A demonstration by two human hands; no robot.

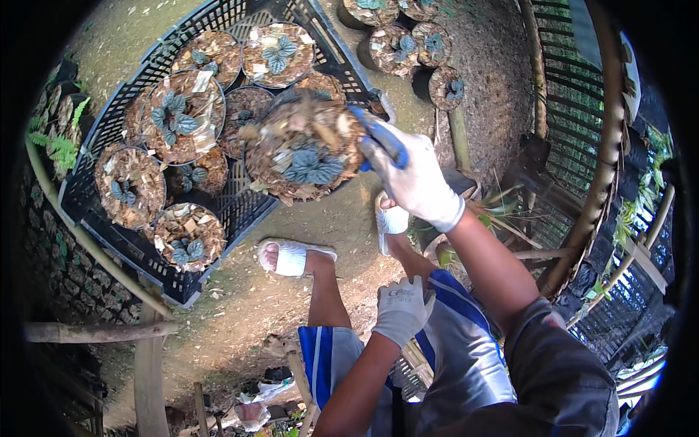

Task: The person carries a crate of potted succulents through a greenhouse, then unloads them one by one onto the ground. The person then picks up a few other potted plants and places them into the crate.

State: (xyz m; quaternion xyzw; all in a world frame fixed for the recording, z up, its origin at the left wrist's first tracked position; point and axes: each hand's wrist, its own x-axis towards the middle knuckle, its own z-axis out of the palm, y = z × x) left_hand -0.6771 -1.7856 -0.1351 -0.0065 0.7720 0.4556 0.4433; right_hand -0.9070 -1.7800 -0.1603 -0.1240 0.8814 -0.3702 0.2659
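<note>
My right hand [418, 175], in a white knit glove with blue-coated fingers, grips the right rim of a potted plant [312, 164]. Its dark, crinkled leaves rise from wood-chip mulch, and part of it is blurred. The pot hangs over the right side of a black plastic crate [240, 210], where several similar potted plants [175, 117] sit, some overlapping others. At my right knee rests my left hand [405, 310], gloved in pale knit with writing on its back. Its fingers bend away from me and their tips are hidden.
More potted plants [394, 49] stand on the soil right of the crate. A bamboo pole [90, 240] runs along the left, beside rows of small dark pots [82, 284]. Wooden posts [148, 371] rise at lower left. A slatted fence [573, 109] bounds the right. My sandalled feet [289, 259] are below the crate.
</note>
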